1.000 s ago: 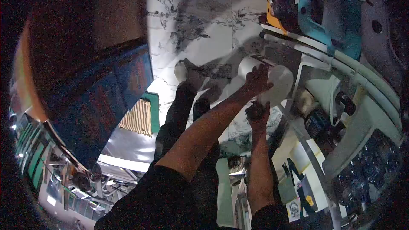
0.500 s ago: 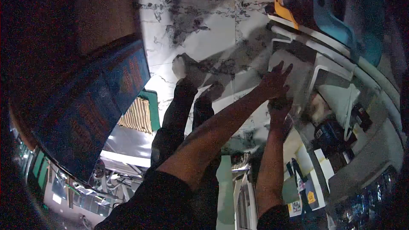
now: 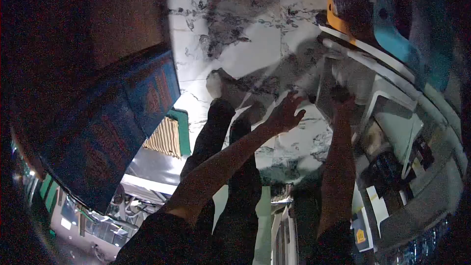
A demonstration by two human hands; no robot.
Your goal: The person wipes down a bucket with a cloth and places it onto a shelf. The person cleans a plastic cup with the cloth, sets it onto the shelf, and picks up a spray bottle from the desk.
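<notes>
My left hand [image 3: 286, 114] is over the marbled floor, holding nothing, with its fingers spread. To its right, my right hand [image 3: 343, 99] reaches to the edge of a grey, white-rimmed container [image 3: 367, 118]. Its fingers look curled, and what they hold, if anything, cannot be made out in the shade. Just beyond that hand is a blurred pale patch [image 3: 352, 76]; its kind is unclear. Both forearms are bare below dark sleeves. Below my hands are my dark-trousered legs [image 3: 216, 122] and feet.
A dark blue, red-printed box or bag [image 3: 110, 122] stands left, with a striped item [image 3: 164, 138] edged in green beside it. Upper right are a teal curved part [image 3: 395, 39] and an orange edge [image 3: 338, 22]. Dark objects [image 3: 385, 167] and clear bottles [image 3: 417, 240] lie lower right.
My hands, close together before, have moved apart. The left has drawn back to the left over the floor; the right has moved right and farther out. The view has shifted slightly.
</notes>
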